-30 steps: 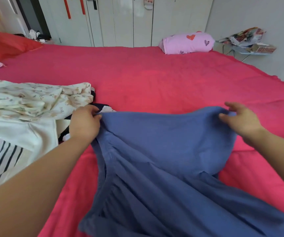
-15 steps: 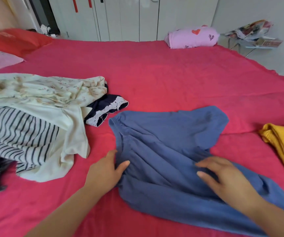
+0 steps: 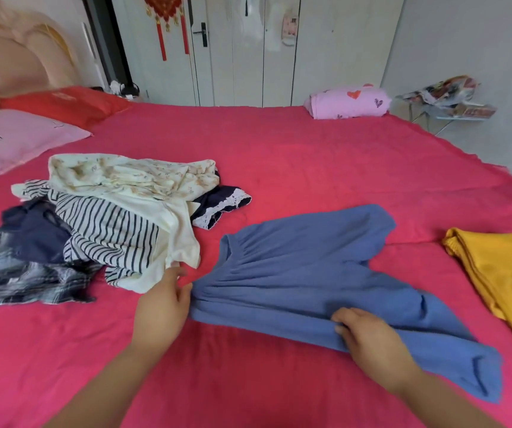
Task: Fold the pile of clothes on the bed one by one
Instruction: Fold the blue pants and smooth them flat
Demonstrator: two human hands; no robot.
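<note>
Gripping the blue garment (image 3: 304, 267) in two places, we are working on the one piece lying spread on the bed (image 3: 310, 159), just off the middle of our view toward 4 o'clock. Our left hand (image 3: 163, 301) is pinching its side edge between thumb and loosely curled fingers. Our right hand (image 3: 369, 335) is curling its fingers over the near hem and bunching a ridge of cloth under them.

The pile of clothes (image 3: 118, 223) is lying at 9 o'clock, and its cream top (image 3: 180, 242) is hanging down almost onto our left thumb. That is the first risk we are seeing: if we sweep the left edge across, we are likely dragging that cream corner along and folding it in.

The second is in the blue cloth itself. The gathers by the left hand and the loose flap trailing toward 5 o'clock are not lying flat, so a fold made now is probably coming out crooked.

The yellow garment (image 3: 501, 279) at 3 o'clock is sitting near the blue sleeve — a wide swing is liable to rumple it.
</note>
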